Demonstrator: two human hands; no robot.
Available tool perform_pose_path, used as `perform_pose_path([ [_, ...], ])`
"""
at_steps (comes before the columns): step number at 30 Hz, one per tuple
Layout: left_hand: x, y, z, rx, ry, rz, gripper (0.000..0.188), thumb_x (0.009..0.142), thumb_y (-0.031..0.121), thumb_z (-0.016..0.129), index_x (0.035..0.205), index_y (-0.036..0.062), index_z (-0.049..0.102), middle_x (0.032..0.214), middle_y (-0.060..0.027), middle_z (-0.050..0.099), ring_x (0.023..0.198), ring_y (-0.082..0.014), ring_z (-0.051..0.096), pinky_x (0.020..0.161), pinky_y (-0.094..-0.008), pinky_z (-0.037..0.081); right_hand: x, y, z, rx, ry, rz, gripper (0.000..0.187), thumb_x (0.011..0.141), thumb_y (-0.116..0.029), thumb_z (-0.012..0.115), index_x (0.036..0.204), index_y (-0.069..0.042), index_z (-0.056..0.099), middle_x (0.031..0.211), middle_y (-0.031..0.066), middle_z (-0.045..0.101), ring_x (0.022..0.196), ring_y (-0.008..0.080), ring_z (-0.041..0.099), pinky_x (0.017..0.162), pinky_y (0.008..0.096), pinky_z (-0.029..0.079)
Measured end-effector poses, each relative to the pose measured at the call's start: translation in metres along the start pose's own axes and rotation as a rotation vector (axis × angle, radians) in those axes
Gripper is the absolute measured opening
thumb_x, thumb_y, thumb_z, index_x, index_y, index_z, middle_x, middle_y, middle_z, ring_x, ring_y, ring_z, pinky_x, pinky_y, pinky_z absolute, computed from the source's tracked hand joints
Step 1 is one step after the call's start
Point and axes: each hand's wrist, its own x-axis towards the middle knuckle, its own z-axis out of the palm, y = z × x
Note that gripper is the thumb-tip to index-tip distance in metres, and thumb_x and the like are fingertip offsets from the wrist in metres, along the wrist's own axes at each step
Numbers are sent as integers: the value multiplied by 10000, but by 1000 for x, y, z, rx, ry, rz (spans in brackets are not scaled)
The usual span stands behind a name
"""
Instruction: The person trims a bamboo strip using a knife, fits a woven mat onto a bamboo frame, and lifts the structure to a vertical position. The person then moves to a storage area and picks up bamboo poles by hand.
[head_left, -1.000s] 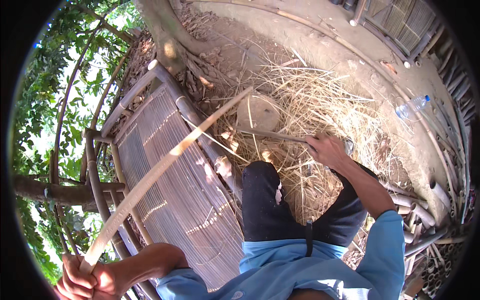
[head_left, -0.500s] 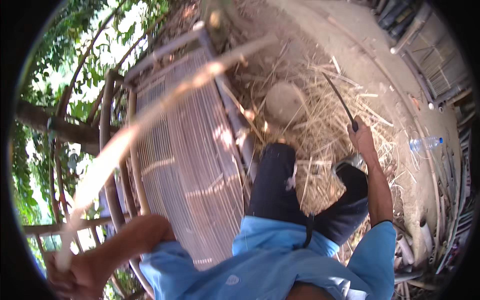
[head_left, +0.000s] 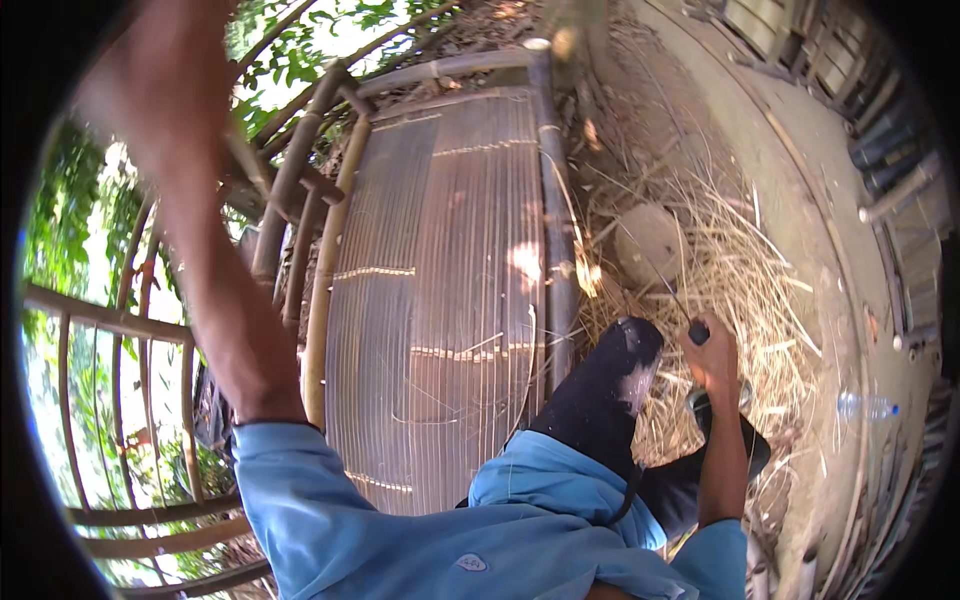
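Note:
My right hand (head_left: pixel 712 358) is closed around the dark handle of a knife (head_left: pixel 698 331), above my bent legs. The knife's thin blade points away and slightly left, toward a round chopping block (head_left: pixel 648 246). High at the far left, my left hand (head_left: pixel 160 85) is raised on an outstretched arm. Motion smears its fingers, and I cannot make out whether anything is in them. Beneath and beside the block lies a heap of pale split strips and shavings (head_left: pixel 745 270).
A long bamboo slat bench (head_left: pixel 470 250) stands to my left, with a bamboo railing (head_left: pixel 130 320) and foliage beyond it. A clear plastic bottle (head_left: pixel 862 406) lies on the dirt floor at the right. Bamboo lengths (head_left: pixel 885 220) lie along the right edge.
My left hand has swung up and forward from the lower left; the long pale strip it held no longer shows clearly. The view has turned left, and my right hand, still on the knife, sits nearer me.

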Motion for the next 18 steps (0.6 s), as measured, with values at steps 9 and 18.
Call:
perform_pose_path([
  [9,-16,155,112,-610,-55,-379,259,942,223,617,862,-9,699,618,-151,652,502,-299,637,476,-402,529,-16,29,25,84,-22,67,279,823,-175,773,939,31,626,722,77,603,664,122,538,621,314,464],
  [18,-262,113,26,-306,-984,-1142,364,925,272,575,1263,160,650,812,-249,674,788,-428,679,700,-532,535,-40,47,8,136,49,36,296,832,-205,751,912,39,604,752,107,578,690,204,541,677,360,473],
])
